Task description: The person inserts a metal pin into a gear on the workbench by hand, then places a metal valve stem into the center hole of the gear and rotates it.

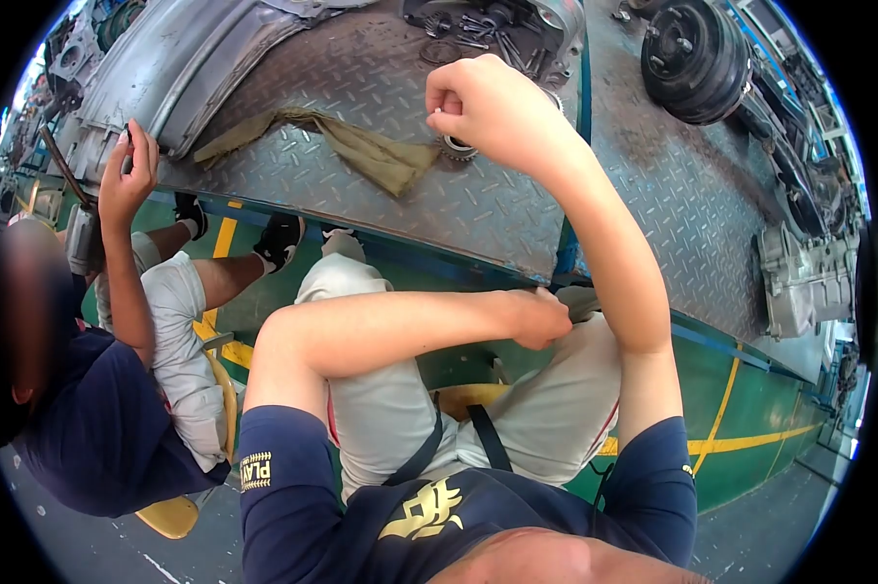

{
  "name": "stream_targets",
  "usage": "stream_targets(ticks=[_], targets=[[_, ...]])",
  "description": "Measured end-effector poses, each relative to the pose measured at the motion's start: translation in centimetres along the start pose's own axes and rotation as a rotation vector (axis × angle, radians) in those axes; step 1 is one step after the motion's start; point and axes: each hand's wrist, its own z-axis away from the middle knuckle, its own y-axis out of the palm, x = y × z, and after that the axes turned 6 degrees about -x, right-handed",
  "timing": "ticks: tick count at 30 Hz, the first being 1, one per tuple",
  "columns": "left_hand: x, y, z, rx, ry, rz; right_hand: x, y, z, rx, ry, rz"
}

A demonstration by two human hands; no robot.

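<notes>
My right hand is raised over the metal workbench, its fingers curled in a closed pinch. Whatever it may hold is hidden. Just below and behind it, a toothed metal gear is partly covered by the hand. To its left, an olive-green cloth lies crumpled on the tread-plate top. My left hand is closed near my right knee, just below the bench's front edge. Its fingers curl inward, and I cannot see what, if anything, is in them.
A large grey casing stands at the bench's left, with loose metal parts at the back. A second bench carries a black drum and a gearbox housing. A person sits left, one hand raised.
</notes>
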Motion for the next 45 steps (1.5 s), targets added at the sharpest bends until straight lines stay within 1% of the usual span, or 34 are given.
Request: stream_targets(ticks=[3,7,10,14,15,18,19,22,25,28,29,32,33,36,39,42,43,45], targets=[[-0.1,0.0,0.3,-0.014,-0.008,0.01,-0.6,0.1,-1.0,0.018,0.087,-0.187],[-0.3,0.0,0.3,-0.012,-0.021,0.018,-3.3,1.3,-1.7,-0.105,0.174,-0.243],[-0.2,-0.1,0.2,0.025,-0.039,0.018,-5.2,1.8,-2.0,-0.108,0.296,-0.325],[-0.6,-0.9,0.4,0.053,-0.051,0.007,-5.9,0.5,-1.5,-0.049,0.343,-0.229],[-0.5,-0.7,0.4,0.036,-0.039,0.009,-6.1,0.1,-1.5,-0.026,0.337,-0.182],[-0.5,-0.5,0.2,0.0,-0.009,-0.003,-6.5,-1.2,-1.1,0.071,0.415,-0.106],[-0.5,-0.6,0.2,-0.002,-0.003,-0.018,-6.5,-1.5,-0.9,0.072,0.378,-0.073],[-0.5,-0.5,0.1,-0.009,0.007,-0.023,-4.3,-3.8,-0.5,0.219,0.504,0.015],[0.0,0.2,-0.2,-0.04,0.022,-0.01,-3.2,-4.0,0.4,0.253,0.29,0.13],[0.1,0.4,-0.2,-0.068,0.04,-0.008,-1.5,-2.9,1.4,0.127,0.132,0.173],[0.1,0.3,-0.1,-0.075,0.046,-0.009,-0.8,-2.5,1.5,0.117,0.107,0.248],[-0.1,0.1,-0.1,-0.053,0.033,-0.045,0.6,-1.7,1.5,0.096,0.027,0.225],[0.0,0.1,-0.1,-0.049,0.031,-0.046,0.7,-1.4,1.5,0.078,-0.041,0.216],[0.1,0.3,-0.1,-0.033,0.024,-0.049,1.3,-1.0,0.9,0.162,-0.075,0.154],[0.0,0.5,-0.1,-0.027,0.013,-0.057,0.8,-0.4,0.4,0.114,-0.096,0.078],[-0.1,0.3,0.3,-0.037,0.007,-0.047,-1.1,0.9,-0.3,-0.06,-0.182,0.058],[-0.2,0.1,0.4,-0.035,0.004,-0.037,-1.5,0.8,-0.6,-0.035,-0.142,0.042],[-0.2,-0.1,0.5,-0.031,0.0,-0.018,-2.4,0.9,-1.0,-0.062,-0.058,0.049]])
